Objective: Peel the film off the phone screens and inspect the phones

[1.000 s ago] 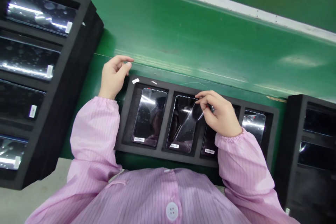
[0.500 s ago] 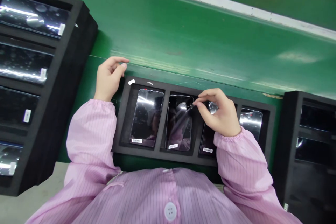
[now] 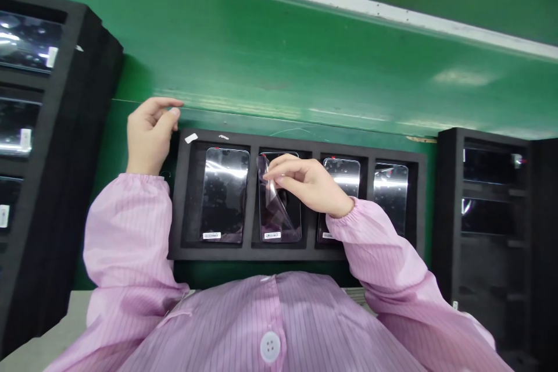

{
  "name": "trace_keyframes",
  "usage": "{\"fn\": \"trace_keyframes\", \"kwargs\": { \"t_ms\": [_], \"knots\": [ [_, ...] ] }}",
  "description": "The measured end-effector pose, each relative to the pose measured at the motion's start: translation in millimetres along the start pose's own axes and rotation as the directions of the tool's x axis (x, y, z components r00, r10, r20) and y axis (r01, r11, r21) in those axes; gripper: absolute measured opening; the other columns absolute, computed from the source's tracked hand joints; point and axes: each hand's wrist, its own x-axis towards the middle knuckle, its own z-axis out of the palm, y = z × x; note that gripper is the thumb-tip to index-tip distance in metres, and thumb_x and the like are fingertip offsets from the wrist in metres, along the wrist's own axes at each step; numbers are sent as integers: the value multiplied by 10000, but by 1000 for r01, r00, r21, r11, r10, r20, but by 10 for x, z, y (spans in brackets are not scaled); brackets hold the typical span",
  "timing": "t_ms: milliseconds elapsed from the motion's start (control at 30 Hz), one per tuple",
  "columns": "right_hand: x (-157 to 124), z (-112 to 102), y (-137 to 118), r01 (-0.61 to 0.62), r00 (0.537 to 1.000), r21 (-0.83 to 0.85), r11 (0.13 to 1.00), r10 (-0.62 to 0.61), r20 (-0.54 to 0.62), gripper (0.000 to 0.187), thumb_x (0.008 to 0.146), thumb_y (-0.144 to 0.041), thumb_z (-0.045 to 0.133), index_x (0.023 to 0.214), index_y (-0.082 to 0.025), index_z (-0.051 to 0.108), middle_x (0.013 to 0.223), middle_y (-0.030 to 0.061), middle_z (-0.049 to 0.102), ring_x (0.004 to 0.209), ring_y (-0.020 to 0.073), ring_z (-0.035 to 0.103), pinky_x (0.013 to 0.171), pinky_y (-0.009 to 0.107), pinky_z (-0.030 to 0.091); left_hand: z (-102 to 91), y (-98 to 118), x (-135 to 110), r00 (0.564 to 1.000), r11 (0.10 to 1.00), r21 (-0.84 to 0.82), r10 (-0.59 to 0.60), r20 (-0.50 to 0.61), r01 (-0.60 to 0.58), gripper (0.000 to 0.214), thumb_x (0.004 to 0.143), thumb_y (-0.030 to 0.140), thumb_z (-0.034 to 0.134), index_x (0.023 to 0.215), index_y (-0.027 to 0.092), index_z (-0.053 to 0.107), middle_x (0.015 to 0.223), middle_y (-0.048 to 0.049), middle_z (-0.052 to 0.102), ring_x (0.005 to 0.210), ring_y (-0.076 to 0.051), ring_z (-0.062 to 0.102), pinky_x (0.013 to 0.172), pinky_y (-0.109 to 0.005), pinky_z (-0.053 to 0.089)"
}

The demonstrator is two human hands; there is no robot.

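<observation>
A black foam tray lies in front of me on the green belt, with several phone screens in its slots. My right hand pinches the top corner of a clear protective film and holds it lifted off the second screen. The film bends up from the glass, still attached near the bottom. My left hand rests at the tray's upper left corner with thumb and forefinger pressed together; what they hold is too small to see. The first screen lies flat beside it.
Tall stacks of black foam trays with screens stand at the left and at the right. The green conveyor belt runs behind the tray, edged by a white strip. Two small white tabs lie on the tray's top rim.
My right hand has moved left across the second screen, pulling the film's corner with it. The view has shifted right. My left hand keeps its place at the tray corner.
</observation>
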Motion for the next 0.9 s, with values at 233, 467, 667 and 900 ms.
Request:
{"fn": "trace_keyframes", "kwargs": {
  "t_ms": [233,467,667,900],
  "knots": [
    [-17,-32,65,-87,993,30,996,84,83,300,866,-99,511,1119,-147,665,1235,75,524,1115,142,595,1096,377,447,0,-33,10,1000,1000,-17,16,11,-16,183,873,173,584,1013,155,700,595,32,482,536,-69,394,538,-253,296],
    [-42,4,117,154,985,-230,961,-130,116,460,858,-37,426,1261,-189,590,1285,90,472,1240,181,505,1064,399,468,20,-76,32,999,998,-45,46,-27,-47,195,822,149,599,973,151,722,567,32,481,497,-52,388,514,-221,294],
    [-103,-148,-9,256,967,-731,632,-154,205,587,899,-16,318,1413,-258,466,1307,99,446,1118,185,532,923,370,518,13,-85,34,999,999,-35,30,-31,-31,187,826,160,604,972,152,721,562,34,481,485,-50,383,487,-206,281],
    [-226,-183,-190,130,981,-785,606,35,189,519,984,-254,439,1495,-255,344,907,14,621,749,137,584,722,284,503,18,-81,38,999,998,-36,45,-30,-46,179,836,145,598,968,135,718,565,35,476,501,-45,395,514,-201,304]
  ]
}}
